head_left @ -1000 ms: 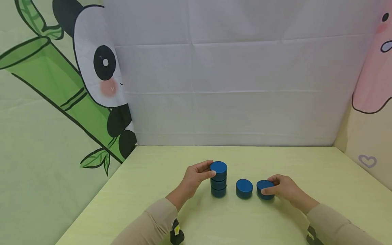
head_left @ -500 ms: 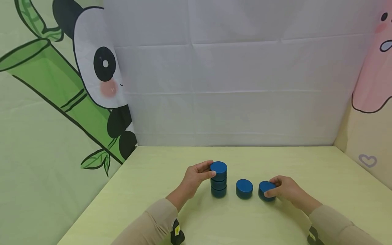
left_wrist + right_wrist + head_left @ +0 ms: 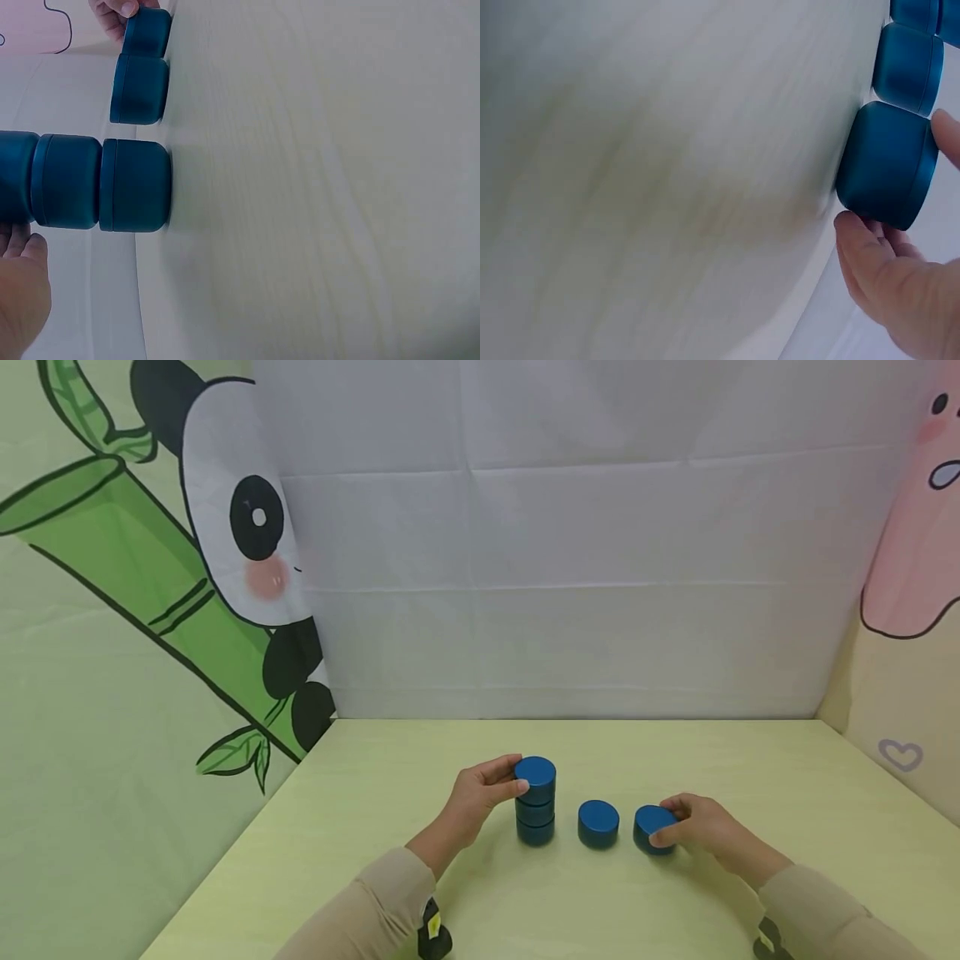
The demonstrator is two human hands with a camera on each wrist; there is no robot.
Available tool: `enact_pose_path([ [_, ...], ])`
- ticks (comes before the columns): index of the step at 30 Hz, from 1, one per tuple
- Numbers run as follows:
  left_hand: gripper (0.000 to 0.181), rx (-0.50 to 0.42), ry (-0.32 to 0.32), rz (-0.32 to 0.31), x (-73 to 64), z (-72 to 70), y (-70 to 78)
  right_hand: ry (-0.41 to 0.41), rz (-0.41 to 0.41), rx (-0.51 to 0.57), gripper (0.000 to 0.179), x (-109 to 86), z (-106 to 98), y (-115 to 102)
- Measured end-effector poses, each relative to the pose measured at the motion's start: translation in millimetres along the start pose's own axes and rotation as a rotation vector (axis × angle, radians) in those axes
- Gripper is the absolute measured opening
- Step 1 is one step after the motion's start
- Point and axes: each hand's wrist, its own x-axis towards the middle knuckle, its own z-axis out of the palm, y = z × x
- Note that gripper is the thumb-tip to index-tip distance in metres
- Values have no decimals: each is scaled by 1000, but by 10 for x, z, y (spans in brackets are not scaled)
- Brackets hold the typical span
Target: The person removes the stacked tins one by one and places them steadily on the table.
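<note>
white backdrop (image 3: 570,568) is hanging behind pale counter (image 3: 570,902). left hand (image 3: 472,797): fingers and thumb are standing half spread, gripping top cylinder (image 3: 537,777) of upright blue three-high stack (image 3: 536,814). right hand (image 3: 708,828): fingers and thumb are likewise half spreading, pinching rightmost cylinder (image 3: 648,822); cannot tell whether its base is touching counter. lone cylinder (image 3: 598,824) is standing between, apart from both.

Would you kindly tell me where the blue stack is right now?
In the head view, the stack stands on the table, slightly right of centre, with the left hand gripping its top and a single cylinder just to its right.
</note>
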Motion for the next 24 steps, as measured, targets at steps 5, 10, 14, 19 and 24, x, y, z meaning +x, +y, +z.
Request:
enact_pose_path([
  [5, 51, -4, -2, 0, 1, 2, -6, -30, -10, -26, 80, -28, -61, -18],
  [10, 50, 3, -2, -6, 2, -4, 5, -26, -44, -27, 82, -55, -126, -134],
  [14, 51, 10, -10, 4, 1, -3, 24, -28, -72, -25, 82, -46, -145, -258],
  [19, 51, 7, -5, 8, 4, -2, 20, -29, -96, -24, 80, -13, -114, -383],
  [24, 52, -4, -1, 12, 7, -8, -13, -28, -141, 14, 77, 14, -32, -490],
])
